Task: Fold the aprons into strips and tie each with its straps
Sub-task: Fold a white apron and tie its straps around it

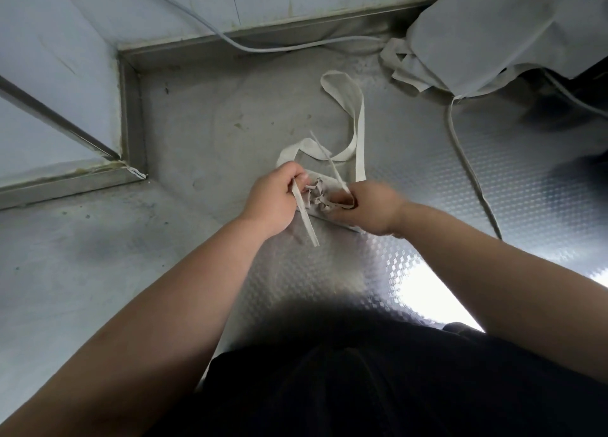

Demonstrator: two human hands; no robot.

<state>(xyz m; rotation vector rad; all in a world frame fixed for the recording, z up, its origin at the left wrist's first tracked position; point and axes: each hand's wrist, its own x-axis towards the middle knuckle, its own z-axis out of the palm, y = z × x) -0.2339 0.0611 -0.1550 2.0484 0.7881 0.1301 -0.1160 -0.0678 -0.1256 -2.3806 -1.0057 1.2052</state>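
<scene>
Tension is the aim, I judge: left hand (276, 200) pinches one strap end (309, 226), right hand (370, 208) curls round a second strap (336, 173), cinching the bunched folded apron (317, 196) between them. Beyond, its neck loop (360, 121) trails across open steel counter (230, 124); farther right, unfolded aprons (493, 32) crowd the raised rim (263, 30).

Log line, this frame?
phase: tying | left hand: grips strap | right hand: grips other strap | apron: between hands | spare apron: back right
</scene>
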